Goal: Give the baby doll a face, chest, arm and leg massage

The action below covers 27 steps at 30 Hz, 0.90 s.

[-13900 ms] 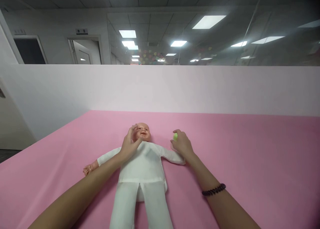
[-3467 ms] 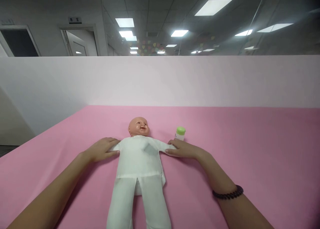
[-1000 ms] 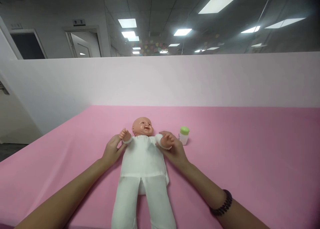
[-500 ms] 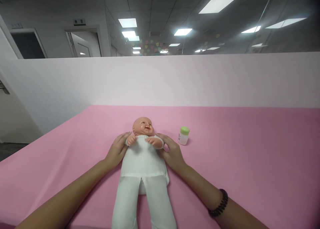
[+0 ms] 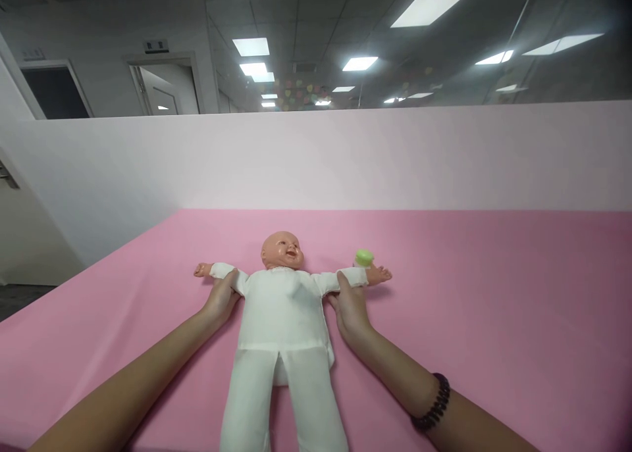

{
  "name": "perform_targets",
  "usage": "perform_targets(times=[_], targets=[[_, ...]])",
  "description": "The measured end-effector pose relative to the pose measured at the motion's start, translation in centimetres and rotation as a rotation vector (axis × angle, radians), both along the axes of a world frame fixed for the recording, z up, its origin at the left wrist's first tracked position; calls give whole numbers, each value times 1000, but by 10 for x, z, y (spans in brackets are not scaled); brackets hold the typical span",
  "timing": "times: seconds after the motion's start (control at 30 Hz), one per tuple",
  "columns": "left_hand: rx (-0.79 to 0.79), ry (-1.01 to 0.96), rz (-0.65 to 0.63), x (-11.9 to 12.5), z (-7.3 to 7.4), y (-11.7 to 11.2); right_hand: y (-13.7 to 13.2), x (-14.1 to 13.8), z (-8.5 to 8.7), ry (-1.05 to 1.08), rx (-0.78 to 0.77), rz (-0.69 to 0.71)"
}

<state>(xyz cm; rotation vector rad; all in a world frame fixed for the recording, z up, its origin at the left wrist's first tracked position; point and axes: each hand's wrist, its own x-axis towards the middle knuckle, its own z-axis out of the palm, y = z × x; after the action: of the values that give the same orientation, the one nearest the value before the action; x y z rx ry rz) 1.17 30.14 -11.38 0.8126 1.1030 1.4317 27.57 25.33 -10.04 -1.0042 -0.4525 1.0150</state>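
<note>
A baby doll in a white cloth suit lies on its back, its arms spread wide. My left hand grips the doll's white sleeve near the armpit, with the plastic doll hand sticking out past it. My right hand holds the other sleeve from below. Just behind that arm stands a small feeding bottle with a green cap, its body mostly hidden by the sleeve. A dark beaded bracelet circles my right wrist.
A pink sheet covers the wide surface under the doll. A low white wall runs along its far edge, with a glass partition and an office ceiling beyond. Dark floor shows past the left edge.
The doll's arms have moved from folded across its chest to stretched out sideways, carried by my hands. The bottle's body is now hidden behind the doll's arm.
</note>
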Motion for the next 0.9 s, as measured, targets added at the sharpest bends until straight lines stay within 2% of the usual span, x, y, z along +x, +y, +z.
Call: perform_targets(times=[0.1,0.2,0.3,0.47,0.57,0.67,0.77,0.9], targets=[[65,104,-24,2,1,-6,-4,-1,5,-72,53,-17],[172,248,-23,4,4,-13,-9,-3,9,-309,130,-40],[329,425,-41,7,6,-19,-14,-5,9,-536,242,40],[612,775,-201,7,7,-20,-12,-1,0,-963,577,184],[724,886,-247,5,6,-19,-8,5,-6,-1131,690,228],[736,902,-248,4,5,-19,-7,6,-6,-1142,696,246],[715,837,-214,6,5,-21,-10,3,0,-1025,614,254],[500,528,-93,8,6,-19,-13,-1,13,-710,376,192]])
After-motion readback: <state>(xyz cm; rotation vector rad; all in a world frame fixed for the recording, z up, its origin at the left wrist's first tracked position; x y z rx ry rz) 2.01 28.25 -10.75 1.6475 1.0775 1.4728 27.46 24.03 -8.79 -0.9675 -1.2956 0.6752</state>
